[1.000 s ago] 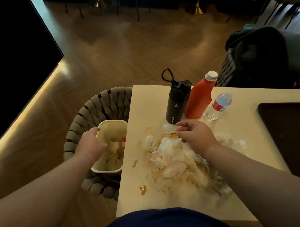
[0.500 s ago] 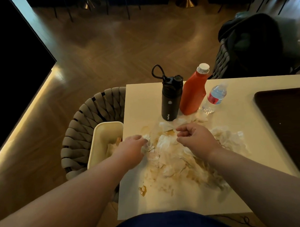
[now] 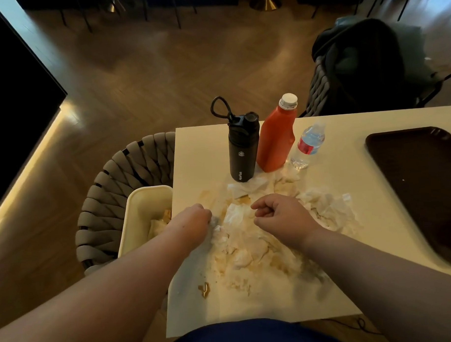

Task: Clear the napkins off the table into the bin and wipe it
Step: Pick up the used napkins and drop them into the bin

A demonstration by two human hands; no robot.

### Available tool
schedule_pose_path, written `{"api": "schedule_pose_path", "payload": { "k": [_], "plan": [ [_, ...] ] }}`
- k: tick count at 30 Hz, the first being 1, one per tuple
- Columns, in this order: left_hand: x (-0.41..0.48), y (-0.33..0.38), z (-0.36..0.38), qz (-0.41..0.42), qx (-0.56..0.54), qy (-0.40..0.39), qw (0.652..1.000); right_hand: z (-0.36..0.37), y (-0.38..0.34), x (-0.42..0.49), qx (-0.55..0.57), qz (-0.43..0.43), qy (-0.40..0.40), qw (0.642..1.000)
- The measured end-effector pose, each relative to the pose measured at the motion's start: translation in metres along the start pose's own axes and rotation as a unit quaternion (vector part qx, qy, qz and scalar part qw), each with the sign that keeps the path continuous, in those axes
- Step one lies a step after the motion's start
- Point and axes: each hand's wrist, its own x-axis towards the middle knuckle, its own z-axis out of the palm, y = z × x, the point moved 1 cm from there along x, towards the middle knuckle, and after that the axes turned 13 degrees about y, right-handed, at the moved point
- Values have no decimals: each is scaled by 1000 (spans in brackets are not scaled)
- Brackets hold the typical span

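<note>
**Most napkins (image 3: 247,246) still on table (image 3: 200,151)**

A few are already in the bin (image 3: 141,209), which sits on a chair (image 3: 112,190) just beside the table's left edge. The rest lie in a stained pile in front of the bottles (image 3: 244,147). Wiping is not yet started; brown spots (image 3: 204,290) show near the pile.

Left hand (image 3: 193,220) has its fingers curled on a wad at the pile's left edge. Right hand (image 3: 282,215) is over the pile w/ fingers curled in; whether it holds sth, I cannot tell.

Vs. 1 s ago: left hand was at the bin, now it is back at the pile. Right hand is approx. in the same place.
</note>
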Motion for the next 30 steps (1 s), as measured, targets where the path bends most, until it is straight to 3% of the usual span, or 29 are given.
{"api": "schedule_pose_path", "payload": {
  "k": [9, 19, 30],
  "plan": [
    [-33, -20, -56, -81, -100, 146, 981, 39, -19, 13, -151, -109, -75, 980],
    [-66, -20, -69, -119, -194, 187, 956, 102, -17, 20, -236, -121, -112, 958],
    [-74, -24, -64, -142, -273, 193, 932, 120, -18, 26, -368, -127, -127, 912]
  ]
}}
